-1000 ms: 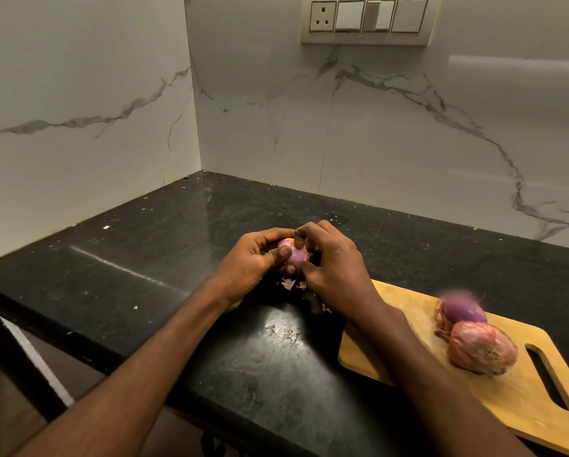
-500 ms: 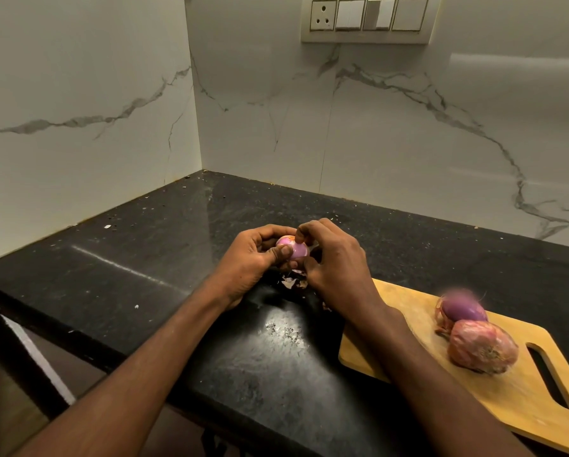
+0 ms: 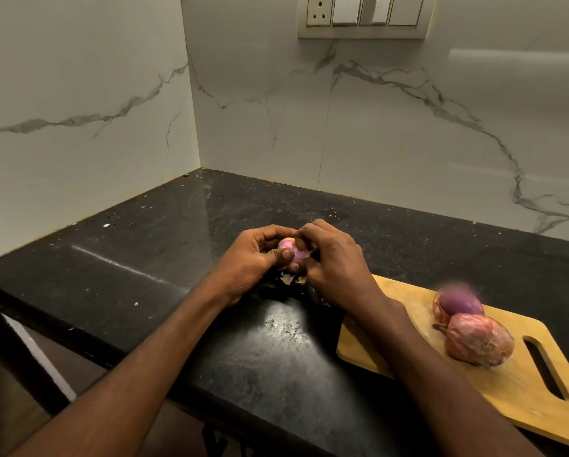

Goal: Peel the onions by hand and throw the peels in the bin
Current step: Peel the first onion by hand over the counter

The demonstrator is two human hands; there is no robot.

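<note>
A small pink-purple onion is held above the black counter between both hands. My left hand cups it from the left with the thumb across its front. My right hand grips it from the right, fingertips pinching at its top. Bits of pale peel lie on the counter just below the hands. On the wooden cutting board to the right sit a partly peeled purple onion and an unpeeled onion in front of it. No bin is in view.
The counter fills a corner between two white marble walls. A switch and socket panel is on the back wall. The counter's front edge runs from left to bottom centre. The cutting board's handle slot points right.
The hands have lifted slightly and the right fingertips have shifted to the onion's top. The onions on the board have not moved.
</note>
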